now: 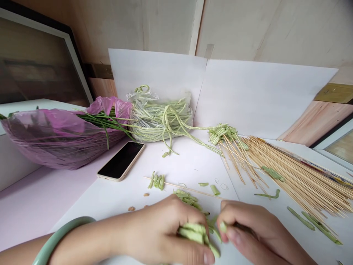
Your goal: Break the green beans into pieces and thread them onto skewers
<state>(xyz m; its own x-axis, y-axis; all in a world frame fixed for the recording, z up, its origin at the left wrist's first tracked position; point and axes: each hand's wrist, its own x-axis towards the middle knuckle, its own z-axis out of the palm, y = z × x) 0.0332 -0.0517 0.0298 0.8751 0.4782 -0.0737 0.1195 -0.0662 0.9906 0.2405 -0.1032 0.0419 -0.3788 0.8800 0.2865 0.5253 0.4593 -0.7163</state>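
My left hand (168, 232), with a pale green bangle (60, 235) on its wrist, grips a folded bunch of pale green long bean (193, 233). My right hand (242, 232) pinches a small bean piece (223, 227) close to that bunch, and its fingertips nearly meet my left hand. A thin bamboo skewer (187, 189) runs from behind my hands toward the left, threaded with folded bean pieces (157, 181) at its far end. More beans (187, 198) lie on it near my hands, partly hidden.
A plastic bag of long beans (160, 117) stands at the back, beside a purple bag holding green stalks (60, 138). A phone (120, 161) lies face up on the white surface (187, 165). A pile of bamboo skewers (298, 176) spreads to the right, with scattered bean pieces (300, 218).
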